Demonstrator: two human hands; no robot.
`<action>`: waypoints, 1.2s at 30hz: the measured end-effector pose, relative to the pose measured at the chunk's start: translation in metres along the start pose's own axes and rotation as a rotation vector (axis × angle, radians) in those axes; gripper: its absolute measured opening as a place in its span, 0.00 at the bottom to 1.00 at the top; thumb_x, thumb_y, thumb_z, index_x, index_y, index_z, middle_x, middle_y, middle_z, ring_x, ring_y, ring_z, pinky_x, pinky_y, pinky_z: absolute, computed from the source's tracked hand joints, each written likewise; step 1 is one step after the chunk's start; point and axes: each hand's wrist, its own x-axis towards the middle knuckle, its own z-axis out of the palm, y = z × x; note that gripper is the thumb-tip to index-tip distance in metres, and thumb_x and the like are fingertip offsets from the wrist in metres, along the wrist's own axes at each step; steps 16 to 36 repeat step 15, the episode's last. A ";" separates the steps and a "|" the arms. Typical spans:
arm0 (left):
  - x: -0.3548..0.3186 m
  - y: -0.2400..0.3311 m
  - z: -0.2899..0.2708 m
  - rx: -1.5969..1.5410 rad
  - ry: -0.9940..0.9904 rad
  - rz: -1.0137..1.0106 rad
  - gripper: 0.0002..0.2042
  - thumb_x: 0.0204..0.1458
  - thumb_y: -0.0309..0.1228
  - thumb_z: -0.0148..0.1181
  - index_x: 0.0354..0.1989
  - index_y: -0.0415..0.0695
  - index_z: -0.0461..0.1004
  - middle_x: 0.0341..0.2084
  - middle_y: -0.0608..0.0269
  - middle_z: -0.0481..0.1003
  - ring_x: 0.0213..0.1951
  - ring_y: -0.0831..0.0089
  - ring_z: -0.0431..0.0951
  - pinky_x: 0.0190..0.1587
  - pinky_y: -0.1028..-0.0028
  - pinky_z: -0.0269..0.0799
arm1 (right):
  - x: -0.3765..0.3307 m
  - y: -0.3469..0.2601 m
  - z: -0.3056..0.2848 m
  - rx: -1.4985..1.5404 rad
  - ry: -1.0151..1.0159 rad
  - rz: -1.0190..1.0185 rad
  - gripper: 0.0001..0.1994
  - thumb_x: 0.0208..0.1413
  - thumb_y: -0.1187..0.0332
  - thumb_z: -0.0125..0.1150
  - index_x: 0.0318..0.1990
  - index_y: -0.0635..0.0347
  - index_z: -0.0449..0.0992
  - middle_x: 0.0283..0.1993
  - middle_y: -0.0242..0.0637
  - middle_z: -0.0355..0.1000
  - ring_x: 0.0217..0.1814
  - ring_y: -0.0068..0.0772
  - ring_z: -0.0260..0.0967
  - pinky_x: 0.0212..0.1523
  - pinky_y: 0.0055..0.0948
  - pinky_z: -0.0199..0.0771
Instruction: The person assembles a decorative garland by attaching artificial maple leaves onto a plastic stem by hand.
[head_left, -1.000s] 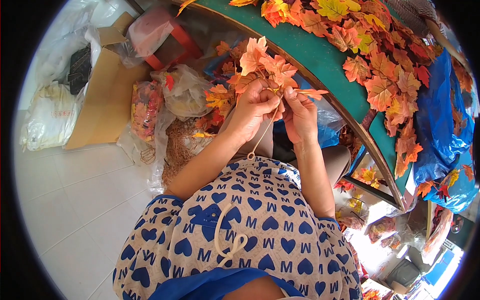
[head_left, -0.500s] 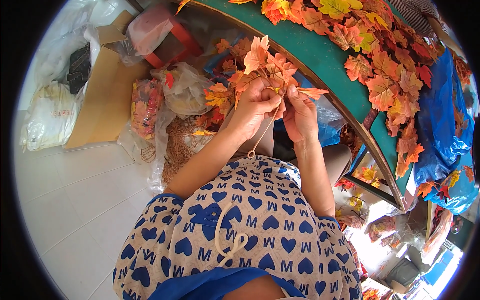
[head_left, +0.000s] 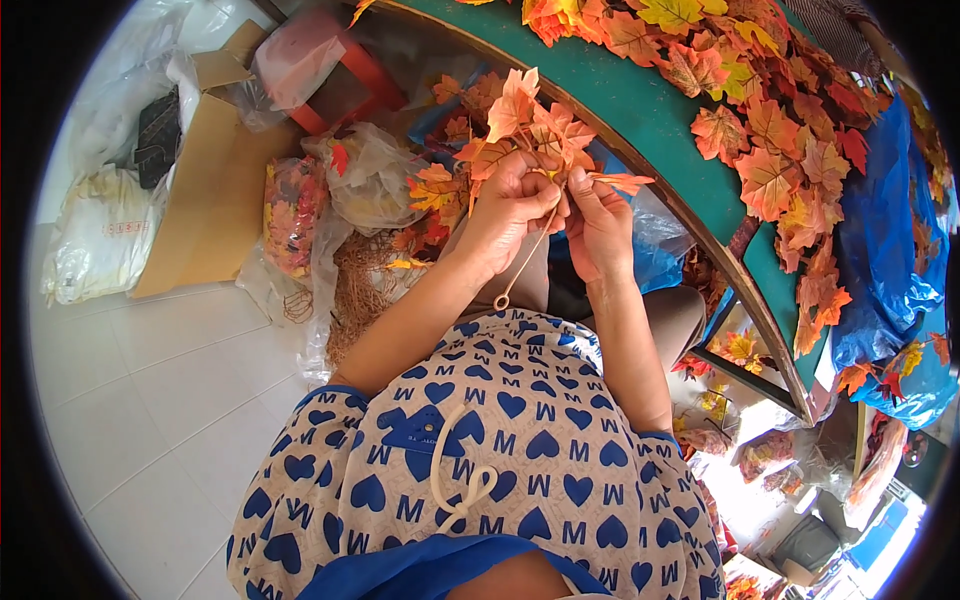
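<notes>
In front of my lap, both hands are close together on an artificial maple leaf garland [head_left: 512, 105] with orange leaves. My left hand [head_left: 512, 208] is closed, its thumb and finger pinching the thin brown stem [head_left: 527, 264]. From there the stem hangs toward my lap and ends in a small ring-shaped loop. My right hand [head_left: 602, 235] pinches the garland just beside it, thumb against fingers. An orange leaf [head_left: 624, 183] sticks out past the right thumb. The exact spot between the fingertips is hidden.
A green table [head_left: 640, 125] with a wooden edge curves beyond my hands, heaped with orange and yellow leaf garlands [head_left: 770, 130] and blue plastic [head_left: 880, 240]. To the left are a cardboard box [head_left: 215, 190], a red stool [head_left: 355, 90], bagged leaves [head_left: 293, 215] and a brown stem bundle [head_left: 355, 285].
Both hands stay in nearly the same place, with only slight finger movement. The looped stem end has shifted a little upward.
</notes>
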 end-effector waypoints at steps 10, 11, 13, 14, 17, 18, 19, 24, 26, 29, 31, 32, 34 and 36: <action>0.008 0.002 -0.007 -0.048 -0.009 0.006 0.10 0.55 0.20 0.51 0.44 0.44 0.65 0.28 0.64 0.72 0.28 0.77 0.74 0.27 0.80 0.69 | 0.004 -0.001 -0.001 -0.187 -0.071 -0.057 0.10 0.59 0.71 0.54 0.28 0.68 0.72 0.23 0.35 0.70 0.21 0.26 0.67 0.28 0.23 0.72; 0.009 0.003 -0.008 -0.042 -0.005 0.002 0.10 0.55 0.20 0.51 0.44 0.44 0.65 0.29 0.64 0.73 0.29 0.77 0.74 0.27 0.80 0.69 | 0.004 -0.001 -0.001 -0.225 -0.074 -0.067 0.09 0.58 0.71 0.54 0.28 0.68 0.72 0.23 0.36 0.70 0.22 0.26 0.68 0.29 0.24 0.72; 0.014 -0.004 -0.016 -0.036 0.001 -0.006 0.11 0.54 0.20 0.51 0.45 0.44 0.65 0.30 0.62 0.73 0.29 0.75 0.74 0.27 0.79 0.69 | 0.004 -0.002 -0.001 -0.246 -0.057 -0.062 0.08 0.57 0.72 0.56 0.28 0.68 0.72 0.24 0.36 0.70 0.23 0.26 0.69 0.31 0.24 0.73; 0.015 -0.008 -0.020 -0.024 0.032 -0.042 0.12 0.55 0.21 0.52 0.46 0.44 0.65 0.30 0.61 0.74 0.28 0.74 0.74 0.27 0.79 0.69 | 0.003 0.000 -0.001 -0.302 -0.025 -0.079 0.08 0.57 0.72 0.56 0.29 0.68 0.72 0.24 0.35 0.70 0.23 0.26 0.69 0.31 0.24 0.74; 0.017 -0.010 -0.022 -0.012 0.058 -0.078 0.13 0.55 0.22 0.53 0.48 0.44 0.65 0.30 0.61 0.74 0.28 0.73 0.74 0.27 0.78 0.70 | 0.003 0.003 -0.002 -0.359 0.009 -0.101 0.07 0.57 0.71 0.56 0.30 0.67 0.72 0.24 0.35 0.70 0.23 0.26 0.69 0.31 0.24 0.74; 0.017 -0.010 -0.022 -0.012 0.058 -0.078 0.13 0.55 0.22 0.53 0.48 0.44 0.65 0.30 0.61 0.74 0.28 0.73 0.74 0.27 0.78 0.70 | 0.003 0.003 -0.002 -0.359 0.009 -0.101 0.07 0.57 0.71 0.56 0.30 0.67 0.72 0.24 0.35 0.70 0.23 0.26 0.69 0.31 0.24 0.74; 0.017 -0.010 -0.022 -0.012 0.058 -0.078 0.13 0.55 0.22 0.53 0.48 0.44 0.65 0.30 0.61 0.74 0.28 0.73 0.74 0.27 0.78 0.70 | 0.003 0.003 -0.002 -0.359 0.009 -0.101 0.07 0.57 0.71 0.56 0.30 0.67 0.72 0.24 0.35 0.70 0.23 0.26 0.69 0.31 0.24 0.74; 0.017 -0.010 -0.022 -0.012 0.058 -0.078 0.13 0.55 0.22 0.53 0.48 0.44 0.65 0.30 0.61 0.74 0.28 0.73 0.74 0.27 0.78 0.70 | 0.003 0.003 -0.002 -0.359 0.009 -0.101 0.07 0.57 0.71 0.56 0.30 0.67 0.72 0.24 0.35 0.70 0.23 0.26 0.69 0.31 0.24 0.74; 0.017 -0.010 -0.022 -0.012 0.058 -0.078 0.13 0.55 0.22 0.53 0.48 0.44 0.65 0.30 0.61 0.74 0.28 0.73 0.74 0.27 0.78 0.70 | 0.003 0.003 -0.002 -0.359 0.009 -0.101 0.07 0.57 0.71 0.56 0.30 0.67 0.72 0.24 0.35 0.70 0.23 0.26 0.69 0.31 0.24 0.74; 0.017 -0.010 -0.022 -0.012 0.058 -0.078 0.13 0.55 0.22 0.53 0.48 0.44 0.65 0.30 0.61 0.74 0.28 0.73 0.74 0.27 0.78 0.70 | 0.003 0.003 -0.002 -0.359 0.009 -0.101 0.07 0.57 0.71 0.56 0.30 0.67 0.72 0.24 0.35 0.70 0.23 0.26 0.69 0.31 0.24 0.74; 0.017 -0.010 -0.022 -0.012 0.058 -0.078 0.13 0.55 0.22 0.53 0.48 0.44 0.65 0.30 0.61 0.74 0.28 0.73 0.74 0.27 0.78 0.70 | 0.003 0.003 -0.002 -0.359 0.009 -0.101 0.07 0.57 0.71 0.56 0.30 0.67 0.72 0.24 0.35 0.70 0.23 0.26 0.69 0.31 0.24 0.74; 0.017 -0.010 -0.022 -0.012 0.058 -0.078 0.13 0.55 0.22 0.53 0.48 0.44 0.65 0.30 0.61 0.74 0.28 0.73 0.74 0.27 0.78 0.70 | 0.003 0.003 -0.002 -0.359 0.009 -0.101 0.07 0.57 0.71 0.56 0.30 0.67 0.72 0.24 0.35 0.70 0.23 0.26 0.69 0.31 0.24 0.74; 0.017 -0.010 -0.022 -0.012 0.058 -0.078 0.13 0.55 0.22 0.53 0.48 0.44 0.65 0.30 0.61 0.74 0.28 0.73 0.74 0.27 0.78 0.70 | 0.003 0.003 -0.002 -0.359 0.009 -0.101 0.07 0.57 0.71 0.56 0.30 0.67 0.72 0.24 0.35 0.70 0.23 0.26 0.69 0.31 0.24 0.74; 0.017 -0.010 -0.022 -0.012 0.058 -0.078 0.13 0.55 0.22 0.53 0.48 0.44 0.65 0.30 0.61 0.74 0.28 0.73 0.74 0.27 0.78 0.70 | 0.003 0.003 -0.002 -0.359 0.009 -0.101 0.07 0.57 0.71 0.56 0.30 0.67 0.72 0.24 0.35 0.70 0.23 0.26 0.69 0.31 0.24 0.74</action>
